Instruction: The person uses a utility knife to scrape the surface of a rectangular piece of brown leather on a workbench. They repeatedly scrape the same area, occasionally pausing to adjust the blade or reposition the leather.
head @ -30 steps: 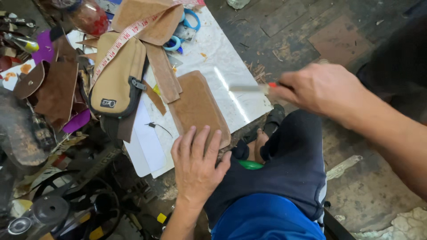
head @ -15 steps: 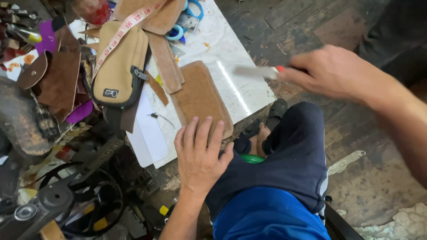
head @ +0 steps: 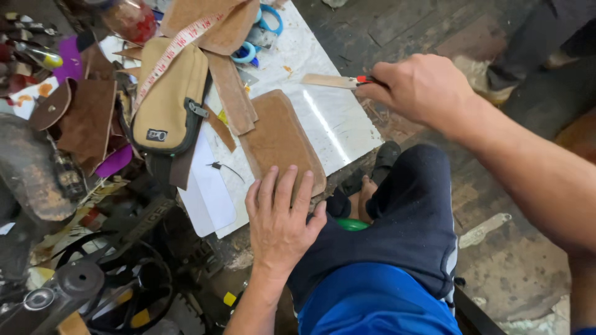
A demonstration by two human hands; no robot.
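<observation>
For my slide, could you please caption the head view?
Left hand presses a rounded brown leather piece on the white board; right hand holds a knife.

Left hand (head: pixel 279 220) flat, fingers spread; right hand (head: pixel 422 87) raised, closed grip.

We worked in a cluttered leather workshop: brown leather offcuts (head: pixel 87 121), a measuring tape (head: pixel 171 53), scissors (head: pixel 264 28) crowding the white worktop (head: pixel 347 124).

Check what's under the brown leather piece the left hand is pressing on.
The brown leather piece lies flat on a white slab, which shows bare around its right and far edges. The left hand covers its near end; anything directly beneath the leather is hidden.
</observation>
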